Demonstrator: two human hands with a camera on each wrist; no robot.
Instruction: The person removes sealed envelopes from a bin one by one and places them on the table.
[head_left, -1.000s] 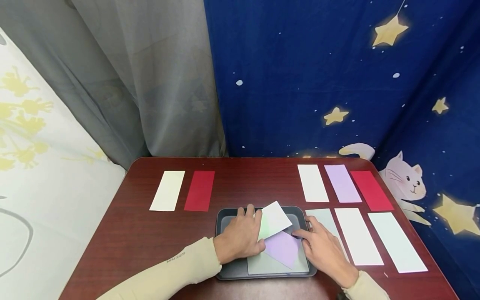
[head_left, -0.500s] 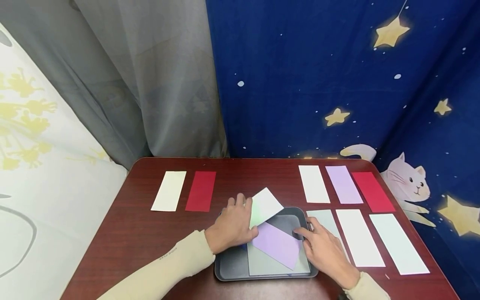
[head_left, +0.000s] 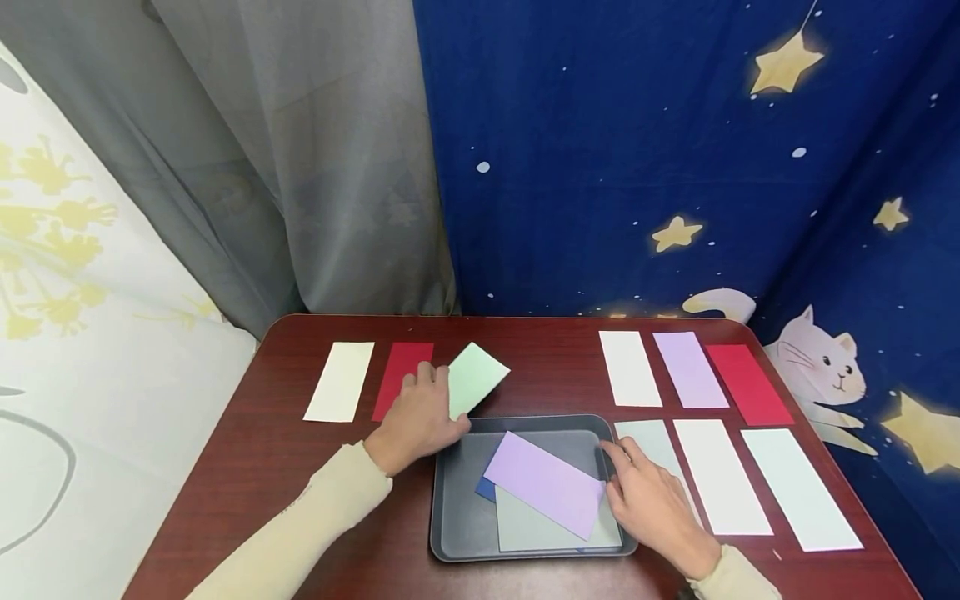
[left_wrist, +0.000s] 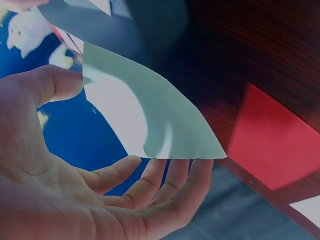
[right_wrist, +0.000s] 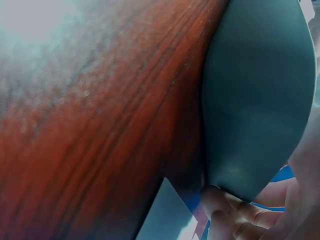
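Between the thumb and fingertips of my left hand is a pale green paper card, above the table beyond the tray's back left corner. The left wrist view shows this card bowed slightly, thumb on one edge and fingers at the other. My right hand grips the right rim of a dark grey tray; in the right wrist view its fingers curl at the tray's wall. Inside the tray a lilac card lies slanted over a grey-green sheet and a mostly hidden blue piece.
At the table's left lie a cream card and a red card, the latter partly behind my left hand. Several cards stand in two rows at the right, including a lilac one and a red one. Curtains hang behind the table.
My left hand has lifted the card out of the tray and carried it left and away from me, uncovering more of the lilac card. The right hand stays at the tray rim.
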